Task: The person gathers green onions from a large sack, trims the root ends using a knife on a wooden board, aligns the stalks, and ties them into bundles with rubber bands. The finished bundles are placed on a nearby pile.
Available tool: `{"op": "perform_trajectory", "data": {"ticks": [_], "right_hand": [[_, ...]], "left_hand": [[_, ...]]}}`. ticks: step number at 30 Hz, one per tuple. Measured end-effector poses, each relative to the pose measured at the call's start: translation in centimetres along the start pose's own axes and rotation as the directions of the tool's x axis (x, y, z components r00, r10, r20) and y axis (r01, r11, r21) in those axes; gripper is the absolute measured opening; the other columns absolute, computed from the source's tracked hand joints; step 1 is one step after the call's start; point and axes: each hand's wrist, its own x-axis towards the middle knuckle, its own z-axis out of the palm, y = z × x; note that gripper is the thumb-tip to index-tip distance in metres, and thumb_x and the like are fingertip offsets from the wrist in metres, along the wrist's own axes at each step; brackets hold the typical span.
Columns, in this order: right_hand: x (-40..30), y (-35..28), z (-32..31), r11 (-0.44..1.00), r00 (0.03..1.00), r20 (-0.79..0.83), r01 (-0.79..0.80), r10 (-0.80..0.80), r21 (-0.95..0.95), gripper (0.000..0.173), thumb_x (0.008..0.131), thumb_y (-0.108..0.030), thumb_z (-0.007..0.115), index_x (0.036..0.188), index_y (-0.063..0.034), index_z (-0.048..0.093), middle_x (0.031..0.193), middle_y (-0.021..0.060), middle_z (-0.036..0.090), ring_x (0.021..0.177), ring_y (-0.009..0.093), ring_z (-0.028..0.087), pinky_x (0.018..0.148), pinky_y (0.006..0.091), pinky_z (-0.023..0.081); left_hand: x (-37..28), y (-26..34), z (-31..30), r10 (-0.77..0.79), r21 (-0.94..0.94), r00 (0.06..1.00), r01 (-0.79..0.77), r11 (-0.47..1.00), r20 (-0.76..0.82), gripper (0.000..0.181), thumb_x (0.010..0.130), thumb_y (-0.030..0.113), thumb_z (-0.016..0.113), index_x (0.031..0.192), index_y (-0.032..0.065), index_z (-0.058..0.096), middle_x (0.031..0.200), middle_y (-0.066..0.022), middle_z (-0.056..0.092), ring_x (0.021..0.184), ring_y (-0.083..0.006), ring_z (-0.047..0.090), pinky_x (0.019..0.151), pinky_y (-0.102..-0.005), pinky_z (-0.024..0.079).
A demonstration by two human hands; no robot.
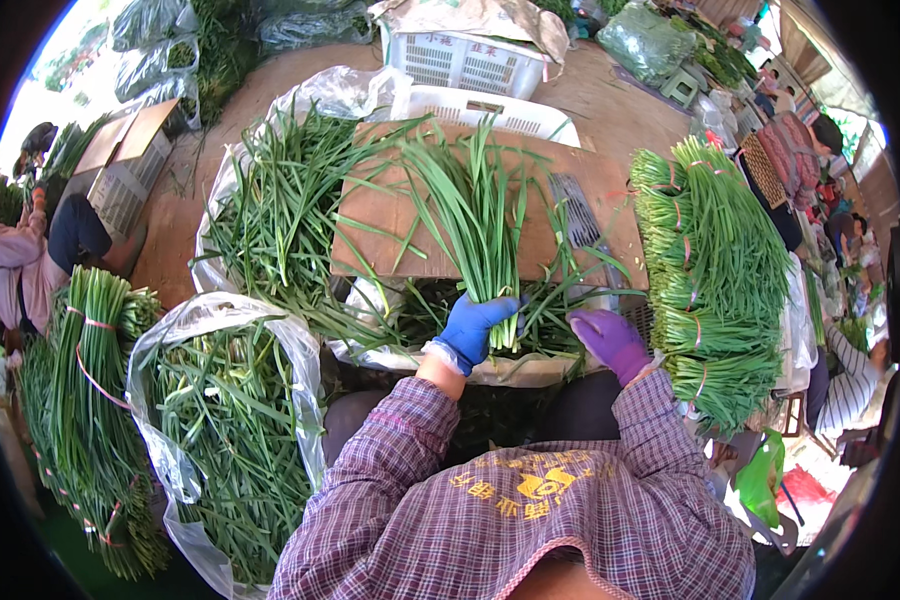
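Note:
My left hand (474, 330), in a blue glove, is closed around the pale stem ends of a bunch of garlic chives (487, 225). The green leaves fan away from me over a brown cardboard sheet (390, 225). To the right, my right hand (607, 341), in a purple glove, hovers at the near edge of the work surface beside loose leaves, its fingers pointing left; whether anything is between them I cannot tell. Loose chives (277, 202) lie heaped in clear plastic left of the cardboard. A dark slotted plastic piece (574, 210) rests on the cardboard's right part.
Banded chive bundles (720, 285) are stacked at the right, and more bundles (90, 375) stand at the far left. A clear plastic bag (225, 435) of loose chives is near my left arm. White crates (457, 64) stand beyond the cardboard. A person (22, 255) sits at the left.

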Motion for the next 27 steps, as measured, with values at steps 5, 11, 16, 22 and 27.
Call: {"op": "perform_trajectory", "data": {"ticks": [5, 11, 16, 22, 27], "right_hand": [[-2.5, -5.3, -5.8, 0.921, 0.917, -0.250, 0.356, -0.311, 0.159, 0.020, 0.086, -0.010, 0.055, 0.103, -0.0019, 0.063, 0.094, 0.0127, 0.064, 0.085, 0.026, 0.062, 0.077, 0.0341, 0.048], [-10.6, -11.5, -14.3, 0.700, 0.809, -0.196, 0.581, -0.555, 0.414, 0.022, 0.079, 0.002, 0.057, 0.099, 0.0009, 0.064, 0.097, 0.0160, 0.063, 0.088, 0.028, 0.061, 0.078, 0.0336, 0.049], [-18.1, -12.8, -19.4, 0.474, 0.522, -0.342, 0.853, -0.781, 0.220, 0.011, 0.078, 0.000, 0.056, 0.086, 0.0049, 0.061, 0.100, 0.0195, 0.062, 0.086, 0.033, 0.061, 0.071, 0.0385, 0.052], [-22.4, -8.5, -19.9, 0.511, 0.439, -0.386, 0.853, -0.811, -0.104, 0.024, 0.084, 0.004, 0.053, 0.108, 0.0065, 0.050, 0.116, 0.0251, 0.055, 0.110, 0.048, 0.051, 0.092, 0.0585, 0.040], [-27.1, 0.7, -11.3, 0.474, 0.989, -0.084, 0.134, -0.126, 0.870, 0.049, 0.097, -0.028, 0.045, 0.139, -0.0048, 0.032, 0.134, 0.0085, 0.041, 0.122, 0.018, 0.038, 0.102, 0.0311, 0.030]], "left_hand": [[-1.9, 1.0, 2.2, 0.050, 0.346, 0.998, -0.063, 0.936, 0.048, 0.027, 0.075, -0.001, 0.067, 0.102, -0.0022, 0.062, 0.088, -0.0086, 0.066, 0.072, -0.0176, 0.064, 0.067, -0.0314, 0.053], [-4.3, -0.7, 8.4, 0.234, 0.707, 0.928, -0.372, 0.601, 0.290, 0.038, 0.075, 0.002, 0.069, 0.112, 0.0014, 0.058, 0.097, -0.0041, 0.067, 0.090, -0.0098, 0.060, 0.079, -0.0261, 0.049], [-5.9, -2.5, 16.7, -0.069, 0.521, 0.676, -0.625, -0.581, 0.734, 0.033, 0.075, 0.013, 0.058, 0.107, 0.0067, 0.054, 0.078, -0.0100, 0.057, 0.070, -0.0252, 0.061, 0.057, -0.0381, 0.047], [-8.9, -7.4, 23.4, -0.452, -0.166, 0.263, -0.684, -0.710, 0.852, 0.023, 0.077, 0.018, 0.053, 0.098, 0.0087, 0.057, 0.075, -0.0020, 0.053, 0.066, -0.0161, 0.054, 0.056, -0.0331, 0.040], [-11.7, -8.0, 29.0, -0.554, -0.255, 0.156, -0.764, -0.593, 0.818, 0.032, 0.075, 0.016, 0.053, 0.105, 0.0087, 0.057, 0.078, -0.0010, 0.049, 0.068, -0.0158, 0.050, 0.059, -0.0319, 0.040]]}}
